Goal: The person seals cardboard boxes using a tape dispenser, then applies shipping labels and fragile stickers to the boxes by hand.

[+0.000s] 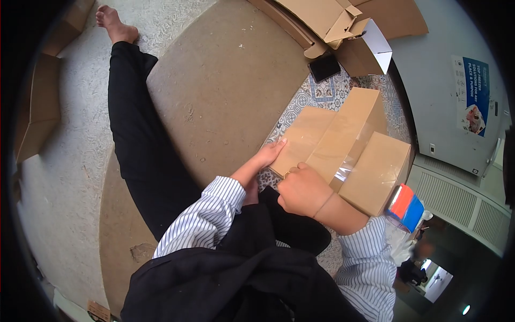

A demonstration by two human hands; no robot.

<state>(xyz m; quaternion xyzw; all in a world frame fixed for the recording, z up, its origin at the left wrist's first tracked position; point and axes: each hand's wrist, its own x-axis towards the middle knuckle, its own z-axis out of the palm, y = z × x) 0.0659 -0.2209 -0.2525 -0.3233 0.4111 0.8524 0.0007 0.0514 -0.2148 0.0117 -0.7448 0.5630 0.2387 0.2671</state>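
Note:
In front of me sits a brown cardboard box, low on its left side. My left hand grips its near left edge, thumb on top, the other fingers mostly hidden. My right hand, with a ring and a thin bracelet, is closed into a fist against the box's near side. Whatever its curled fingers may hold is hidden. A taller brown carton rises directly beside the low part. Another closed carton stands to the right, and shiny clear tape shows between them.
Opened cardboard and a black phone lie beyond the boxes. A tape roll with red and blue is at the right, below a grey refrigerator. My outstretched leg lies left; more cartons stand there.

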